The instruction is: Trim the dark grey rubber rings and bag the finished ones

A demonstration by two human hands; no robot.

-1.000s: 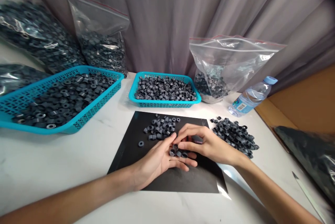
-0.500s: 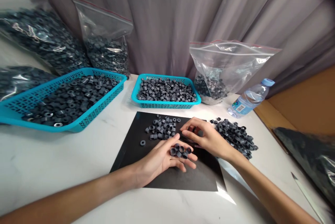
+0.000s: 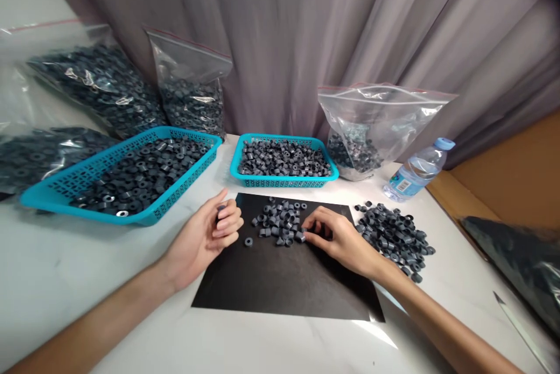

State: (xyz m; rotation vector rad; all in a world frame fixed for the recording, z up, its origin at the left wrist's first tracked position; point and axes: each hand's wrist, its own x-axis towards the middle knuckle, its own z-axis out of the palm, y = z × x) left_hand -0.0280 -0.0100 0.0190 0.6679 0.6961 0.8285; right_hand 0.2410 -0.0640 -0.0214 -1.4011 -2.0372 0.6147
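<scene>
My left hand (image 3: 210,233) is raised at the left edge of the black mat (image 3: 280,283), palm turned up and fingers curled in. A dark grey plastic ring (image 3: 221,209) peeks out of it; whatever else the fingers cover is hidden. On the mat, my right hand (image 3: 330,234) pinches a small grey plastic ring (image 3: 301,236) between thumb and fingertips, at the right side of a loose pile of such rings (image 3: 280,221). One single ring (image 3: 248,242) lies apart, left of that pile.
A larger heap of grey rings (image 3: 396,240) lies right of the mat. Two blue baskets of rings (image 3: 149,216) (image 3: 284,182) stand behind. Clear bags of rings (image 3: 192,97) (image 3: 356,146) line the curtain. A water bottle (image 3: 413,172) stands at right, near a pointed tool (image 3: 516,324).
My left hand has moved left, away from my right hand, and its fingers have closed over the rings in its palm. My right hand has come down to the pile's edge. The view has shifted slightly.
</scene>
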